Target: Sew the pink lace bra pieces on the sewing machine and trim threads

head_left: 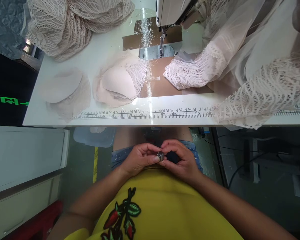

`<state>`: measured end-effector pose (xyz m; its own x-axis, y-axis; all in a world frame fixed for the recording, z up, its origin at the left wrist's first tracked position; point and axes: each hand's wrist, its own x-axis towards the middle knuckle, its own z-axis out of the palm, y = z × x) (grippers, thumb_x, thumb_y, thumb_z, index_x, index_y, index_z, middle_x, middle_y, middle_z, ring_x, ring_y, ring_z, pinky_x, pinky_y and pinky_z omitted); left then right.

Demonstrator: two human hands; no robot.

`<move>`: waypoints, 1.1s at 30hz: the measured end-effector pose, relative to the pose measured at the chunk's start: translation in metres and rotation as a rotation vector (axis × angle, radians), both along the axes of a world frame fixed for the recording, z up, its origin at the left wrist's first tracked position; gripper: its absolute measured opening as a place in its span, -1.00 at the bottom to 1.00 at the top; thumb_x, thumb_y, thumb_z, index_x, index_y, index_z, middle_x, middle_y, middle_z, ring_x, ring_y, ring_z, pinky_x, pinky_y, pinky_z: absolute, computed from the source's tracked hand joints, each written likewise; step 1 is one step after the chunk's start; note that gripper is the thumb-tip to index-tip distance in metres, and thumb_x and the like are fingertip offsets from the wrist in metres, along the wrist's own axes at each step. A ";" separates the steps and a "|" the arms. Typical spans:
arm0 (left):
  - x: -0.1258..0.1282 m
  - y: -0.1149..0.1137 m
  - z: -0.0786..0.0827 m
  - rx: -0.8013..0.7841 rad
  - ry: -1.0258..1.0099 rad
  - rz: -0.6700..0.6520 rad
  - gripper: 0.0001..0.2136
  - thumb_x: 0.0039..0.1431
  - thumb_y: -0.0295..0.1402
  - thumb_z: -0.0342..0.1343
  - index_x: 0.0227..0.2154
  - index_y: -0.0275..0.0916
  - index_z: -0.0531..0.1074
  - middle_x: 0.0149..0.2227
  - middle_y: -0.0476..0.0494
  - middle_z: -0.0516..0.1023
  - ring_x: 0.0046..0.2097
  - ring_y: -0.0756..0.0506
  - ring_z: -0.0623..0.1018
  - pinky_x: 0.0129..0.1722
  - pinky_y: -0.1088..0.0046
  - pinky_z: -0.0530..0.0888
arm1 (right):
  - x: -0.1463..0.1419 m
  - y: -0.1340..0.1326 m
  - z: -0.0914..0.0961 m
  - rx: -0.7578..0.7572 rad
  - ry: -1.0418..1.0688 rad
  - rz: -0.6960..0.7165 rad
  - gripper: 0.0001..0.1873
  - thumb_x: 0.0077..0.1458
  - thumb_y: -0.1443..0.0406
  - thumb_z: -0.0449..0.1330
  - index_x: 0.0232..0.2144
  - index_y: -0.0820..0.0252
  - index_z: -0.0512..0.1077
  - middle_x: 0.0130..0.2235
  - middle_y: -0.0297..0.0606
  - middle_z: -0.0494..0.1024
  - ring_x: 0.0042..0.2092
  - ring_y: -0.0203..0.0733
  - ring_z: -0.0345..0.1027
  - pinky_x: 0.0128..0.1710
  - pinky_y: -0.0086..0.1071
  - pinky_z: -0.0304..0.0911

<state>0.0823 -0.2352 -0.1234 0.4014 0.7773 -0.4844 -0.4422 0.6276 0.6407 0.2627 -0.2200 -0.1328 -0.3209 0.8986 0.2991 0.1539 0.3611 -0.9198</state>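
Over my lap, below the table edge, my left hand (140, 158) pinches a small round metal bobbin case (160, 156) between thumb and fingers. My right hand (182, 159) meets it from the other side, its fingers curled in with the tips close against the case. Whatever those right fingertips hold, perhaps thread, is too small to make out. Above, on the table, the sewing machine (173, 11) has its needle and presser foot (162, 41) over the metal needle plate (150, 52).
Beige cups with lace (121, 81) and a paler cup piece (62, 85) lie left of the needle. Stacked lace (57, 26) sits at the back left. Lace and mesh fabric (267, 83) spreads rightward over the table's front edge. A printed ruler (142, 115) runs along that edge.
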 end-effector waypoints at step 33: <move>-0.003 0.007 -0.010 -0.217 -0.167 0.042 -0.74 -0.21 -0.47 0.40 -0.40 -0.30 0.50 -0.35 -0.04 0.53 -0.34 0.03 0.53 -0.30 0.54 0.46 | 0.009 0.007 0.006 -0.279 -0.074 0.097 -0.84 0.22 0.27 0.06 -0.39 0.15 0.36 -0.41 -0.33 0.47 -0.40 -0.30 0.34 -0.39 -0.43 0.24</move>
<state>0.0788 -0.2279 -0.1334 0.4598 0.6802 -0.5708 -0.5590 0.7212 0.4092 0.2717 -0.2133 -0.1269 -0.4207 0.9070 0.0182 0.2010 0.1127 -0.9731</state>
